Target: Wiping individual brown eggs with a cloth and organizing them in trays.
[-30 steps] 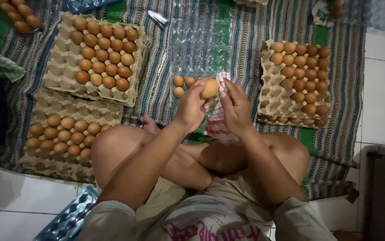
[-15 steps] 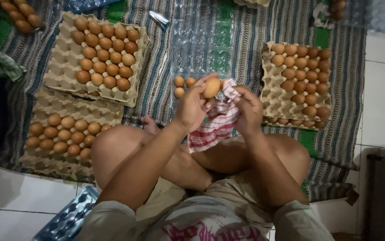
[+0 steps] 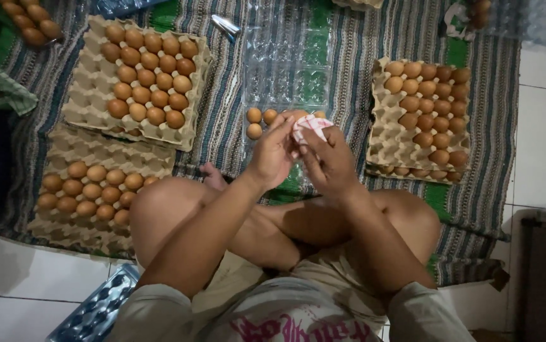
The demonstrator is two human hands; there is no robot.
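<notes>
Both hands meet just above the clear plastic egg tray (image 3: 285,69). The left hand (image 3: 272,155) and right hand (image 3: 330,161) each close their grip on a red-and-white checked cloth (image 3: 311,124) bunched between them. Three loose eggs (image 3: 255,115) lie in the tray just left of the cloth.

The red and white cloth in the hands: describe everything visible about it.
The cloth is a small checked rag, red on white, soft and crumpled. It is bunched up between the left hand and the right hand, held above the clear plastic egg tray. Fingers of both hands press on it. Only its top part shows; whatever it wraps is hidden.
</notes>
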